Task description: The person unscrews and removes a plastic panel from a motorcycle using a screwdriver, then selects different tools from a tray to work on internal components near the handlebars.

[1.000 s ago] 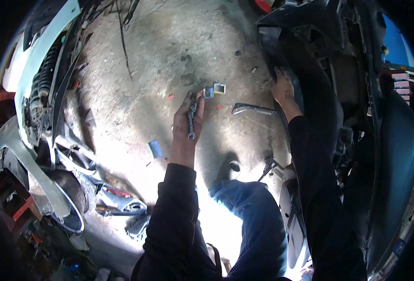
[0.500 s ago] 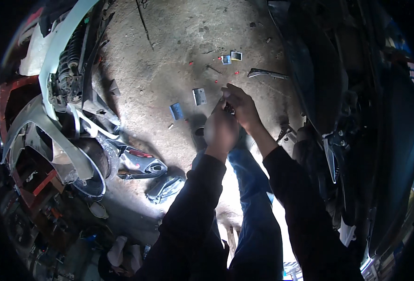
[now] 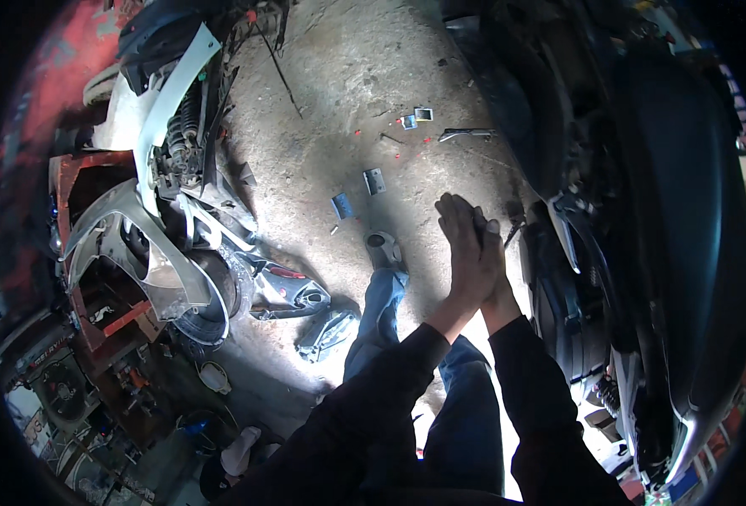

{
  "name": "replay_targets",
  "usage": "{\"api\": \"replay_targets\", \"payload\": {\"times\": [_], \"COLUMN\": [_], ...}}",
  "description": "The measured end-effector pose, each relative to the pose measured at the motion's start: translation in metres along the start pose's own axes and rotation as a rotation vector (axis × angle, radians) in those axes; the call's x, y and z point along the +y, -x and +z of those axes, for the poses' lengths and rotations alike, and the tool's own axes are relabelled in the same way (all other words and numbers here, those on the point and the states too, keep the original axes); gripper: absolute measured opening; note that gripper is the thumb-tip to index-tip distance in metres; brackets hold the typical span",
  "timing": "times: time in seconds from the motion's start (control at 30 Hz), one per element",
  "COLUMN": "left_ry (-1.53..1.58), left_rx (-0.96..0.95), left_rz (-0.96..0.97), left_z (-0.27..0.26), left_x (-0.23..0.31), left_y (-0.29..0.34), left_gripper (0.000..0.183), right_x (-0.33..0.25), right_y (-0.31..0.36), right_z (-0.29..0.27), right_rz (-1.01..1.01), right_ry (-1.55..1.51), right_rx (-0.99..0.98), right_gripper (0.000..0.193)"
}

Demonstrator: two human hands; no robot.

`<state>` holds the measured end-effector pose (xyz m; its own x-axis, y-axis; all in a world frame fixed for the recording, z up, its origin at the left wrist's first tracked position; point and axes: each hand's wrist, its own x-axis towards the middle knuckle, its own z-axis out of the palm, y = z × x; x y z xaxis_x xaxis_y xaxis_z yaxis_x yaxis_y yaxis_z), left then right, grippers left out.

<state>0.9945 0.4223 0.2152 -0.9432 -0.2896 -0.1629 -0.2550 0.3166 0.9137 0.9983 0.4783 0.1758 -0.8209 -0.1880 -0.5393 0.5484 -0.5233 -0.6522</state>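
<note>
My left hand (image 3: pixel 467 257) lies flat against my right hand (image 3: pixel 495 278), palm to palm, over the floor right of centre. The left fingers are stretched out and cover much of the right ones. Whether anything small lies between the palms is hidden. Left of the hands, on the concrete floor (image 3: pixel 339 76), are a blue card-like piece (image 3: pixel 342 207) and a grey-white one (image 3: pixel 374 181). Further off lie a small blue packet (image 3: pixel 409 122) and a dark-faced one with a pale rim (image 3: pixel 423 114).
A motorcycle with a long dark seat (image 3: pixel 676 228) stands along the right. On the left are a pale curved fender (image 3: pixel 149 236), a wheel (image 3: pixel 208 295), a red metal frame (image 3: pixel 90 177) and a grey plastic fairing piece (image 3: pixel 284 287). A dark lever-like part (image 3: pixel 467 134) lies beyond the hands.
My hands have gone from being closed together around something small and dark to lying flat against each other. They appear further right, and the view has shifted.
</note>
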Motion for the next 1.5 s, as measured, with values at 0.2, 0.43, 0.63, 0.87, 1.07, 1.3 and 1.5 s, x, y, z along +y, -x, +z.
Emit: {"api": "replay_targets", "payload": {"times": [0.2, 0.43, 0.63, 0.87, 1.07, 1.3, 1.5], "left_ry": [0.172, 1.047, 0.982, 0.615, 0.770, 0.510, 0.025], "left_rx": [0.022, -0.080, -0.060, -0.064, -0.308, -0.601, -0.398], "left_rz": [0.189, 0.268, 0.280, 0.213, 0.140, 0.040, 0.616], "left_z": [0.010, -0.026, -0.048, -0.051, -0.013, 0.087, 0.230], "left_x": [0.116, 0.263, 0.357, 0.405, 0.420, 0.428, 0.398], "left_y": [0.038, 0.079, 0.104, 0.125, 0.177, 0.261, 0.329], "left_gripper": [0.069, 0.053, 0.057, 0.040, 0.036, 0.036, 0.031], "right_x": [-0.094, -0.224, -0.302, -0.338, -0.362, -0.403, -0.412], "right_y": [0.056, 0.148, 0.221, 0.280, 0.325, 0.408, 0.477], "right_z": [0.009, 0.076, 0.122, 0.130, 0.084, -0.049, -0.204], "right_rz": [-0.152, -0.141, -0.211, -0.283, -0.321, -0.482, -0.505], "right_ry": [-0.178, -0.733, -0.674, -0.376, -0.177, 0.758, 1.620], "right_rx": [-0.017, -0.206, -0.194, 0.118, 0.276, 0.479, 0.627], "right_gripper": [0.046, 0.028, 0.025, 0.024, 0.029, 0.029, 0.027]}}
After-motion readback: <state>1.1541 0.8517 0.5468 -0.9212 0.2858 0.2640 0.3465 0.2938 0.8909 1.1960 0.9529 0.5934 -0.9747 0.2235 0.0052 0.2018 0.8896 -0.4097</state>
